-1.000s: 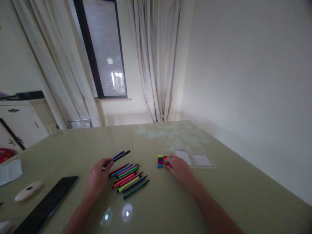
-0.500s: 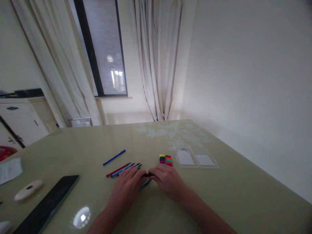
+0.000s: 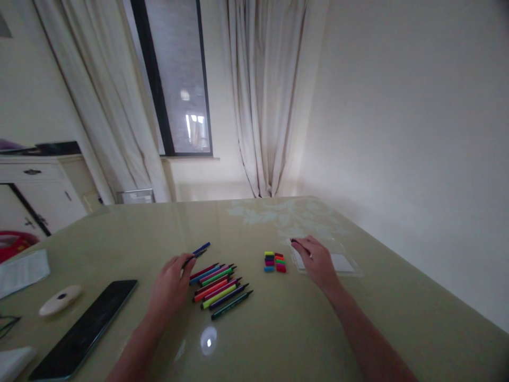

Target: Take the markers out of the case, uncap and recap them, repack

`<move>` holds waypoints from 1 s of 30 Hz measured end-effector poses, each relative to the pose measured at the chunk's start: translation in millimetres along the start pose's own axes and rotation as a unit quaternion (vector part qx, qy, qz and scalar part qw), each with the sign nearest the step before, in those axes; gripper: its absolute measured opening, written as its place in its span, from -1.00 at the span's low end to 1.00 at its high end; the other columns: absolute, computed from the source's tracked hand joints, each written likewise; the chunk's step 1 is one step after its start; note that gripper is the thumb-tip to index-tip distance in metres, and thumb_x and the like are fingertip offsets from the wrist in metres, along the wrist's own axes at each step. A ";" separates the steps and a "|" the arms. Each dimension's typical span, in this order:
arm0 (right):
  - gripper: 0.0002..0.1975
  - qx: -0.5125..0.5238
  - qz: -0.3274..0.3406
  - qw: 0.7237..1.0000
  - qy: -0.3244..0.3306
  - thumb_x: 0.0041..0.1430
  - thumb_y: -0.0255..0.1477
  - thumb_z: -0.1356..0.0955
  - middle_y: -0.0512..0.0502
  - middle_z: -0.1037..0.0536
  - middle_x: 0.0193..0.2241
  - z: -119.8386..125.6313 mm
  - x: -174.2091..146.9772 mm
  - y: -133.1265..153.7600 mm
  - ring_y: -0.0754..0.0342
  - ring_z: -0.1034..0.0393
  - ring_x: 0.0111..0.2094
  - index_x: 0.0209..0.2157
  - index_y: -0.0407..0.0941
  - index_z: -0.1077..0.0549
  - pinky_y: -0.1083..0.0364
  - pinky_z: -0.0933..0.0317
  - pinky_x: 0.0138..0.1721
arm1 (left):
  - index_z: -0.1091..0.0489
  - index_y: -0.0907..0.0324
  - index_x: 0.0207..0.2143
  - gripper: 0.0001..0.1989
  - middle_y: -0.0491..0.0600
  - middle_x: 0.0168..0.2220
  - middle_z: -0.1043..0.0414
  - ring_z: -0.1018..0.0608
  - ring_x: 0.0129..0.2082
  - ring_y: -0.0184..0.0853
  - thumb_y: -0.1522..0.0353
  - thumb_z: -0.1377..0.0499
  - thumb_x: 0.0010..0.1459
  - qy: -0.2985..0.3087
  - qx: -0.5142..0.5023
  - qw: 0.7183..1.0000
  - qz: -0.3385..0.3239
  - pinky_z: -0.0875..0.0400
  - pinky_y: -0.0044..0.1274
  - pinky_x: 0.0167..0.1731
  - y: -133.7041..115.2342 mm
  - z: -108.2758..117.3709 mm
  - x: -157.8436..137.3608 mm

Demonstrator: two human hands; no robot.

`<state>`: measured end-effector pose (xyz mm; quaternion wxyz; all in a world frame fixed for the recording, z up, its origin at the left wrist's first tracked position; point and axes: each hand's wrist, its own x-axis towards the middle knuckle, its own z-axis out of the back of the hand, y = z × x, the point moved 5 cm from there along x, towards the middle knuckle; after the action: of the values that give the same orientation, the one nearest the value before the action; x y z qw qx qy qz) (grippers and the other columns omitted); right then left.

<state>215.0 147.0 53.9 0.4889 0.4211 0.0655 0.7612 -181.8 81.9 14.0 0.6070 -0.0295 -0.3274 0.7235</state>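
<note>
My left hand (image 3: 170, 281) pinches a dark uncapped marker (image 3: 198, 254), its tip pointing right. Just beyond it lies a blue capped marker (image 3: 202, 247). Beside that hand, several uncapped markers (image 3: 222, 292) of many colours lie side by side in a slanting row, tips to the right. My right hand (image 3: 316, 262) closes on a small dark marker cap, of which little shows at the fingertips. It hovers over or rests on the clear plastic case (image 3: 352, 270); which, I cannot tell. Coloured caps (image 3: 280, 261) sit in two short columns to its left.
At the left lie a black tablet-like slab (image 3: 85, 329), a cream oval object (image 3: 60, 300) and a folded white paper or cloth (image 3: 24, 273). A wall (image 3: 417, 185) runs along the table's right edge. Curtains and a window stand behind.
My hands have parted: the left moved left with the dark marker, the right moved right and away with its cap. The row of markers, earlier partly covered, now shows.
</note>
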 end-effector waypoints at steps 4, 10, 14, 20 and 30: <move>-0.69 -0.015 0.024 0.995 0.095 0.43 -0.32 -0.27 -0.14 -0.46 -0.27 -18.5 -4.5 9.9 0.01 -0.42 -0.27 -0.10 -0.10 -0.64 0.06 -0.32 -0.18 | -0.55 0.14 -0.12 -0.59 0.09 -0.13 -0.54 -0.54 -0.07 -0.10 0.16 0.04 0.32 0.005 0.016 1.000 -0.024 -0.41 -0.32 0.04 7.4 -15.1 0.2; -0.82 -0.040 0.034 0.975 0.217 0.37 -0.42 -0.35 -0.12 -0.51 -0.18 -43.4 -18.1 33.9 0.01 -0.45 -0.18 -0.11 -0.07 -0.61 0.07 -0.30 -0.12 | -0.58 0.15 -0.10 -0.56 0.08 -0.14 -0.53 -0.55 -0.08 -0.12 0.16 0.03 0.32 0.019 -0.031 0.998 -0.044 -0.43 -0.30 0.05 12.2 -34.2 3.3; -0.90 -0.068 0.026 0.966 0.248 0.32 -0.49 -0.38 -0.11 -0.54 -0.16 -48.1 -22.4 37.1 -0.01 -0.46 -0.14 -0.18 -0.09 -0.57 0.07 -0.27 -0.11 | -0.57 0.13 -0.06 -0.54 0.08 -0.10 -0.55 -0.54 -0.04 -0.12 0.14 0.06 0.36 0.058 -0.073 0.991 -0.095 -0.41 -0.25 0.09 -0.8 -45.0 -0.9; -0.90 -0.075 0.012 0.963 0.258 0.25 -0.53 -0.41 -0.08 -0.55 -0.16 -53.1 -25.2 34.2 -0.01 -0.46 -0.15 -0.20 -0.09 -0.50 0.09 -0.23 -0.14 | -0.54 0.12 -0.01 -0.54 0.07 -0.03 -0.55 -0.54 0.02 -0.15 0.16 0.08 0.37 0.062 -0.086 0.986 -0.127 -0.41 -0.28 0.14 -10.1 -48.8 -0.4; -0.90 -0.095 0.009 0.968 0.232 0.24 -0.52 -0.40 -0.12 -0.54 -0.14 -53.6 -25.0 28.9 -0.04 -0.46 -0.16 -0.20 -0.10 -0.48 0.08 -0.23 -0.16 | -0.50 0.15 -0.02 -0.61 0.14 0.03 -0.53 -0.53 0.00 0.02 0.27 0.07 0.33 0.009 0.130 0.991 0.040 -0.44 -0.19 -0.02 44.5 -15.5 8.3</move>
<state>161.5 128.9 20.1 0.4912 0.1849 0.1007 0.8452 -215.3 94.0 -17.9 0.5790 0.0298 -0.2239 0.7834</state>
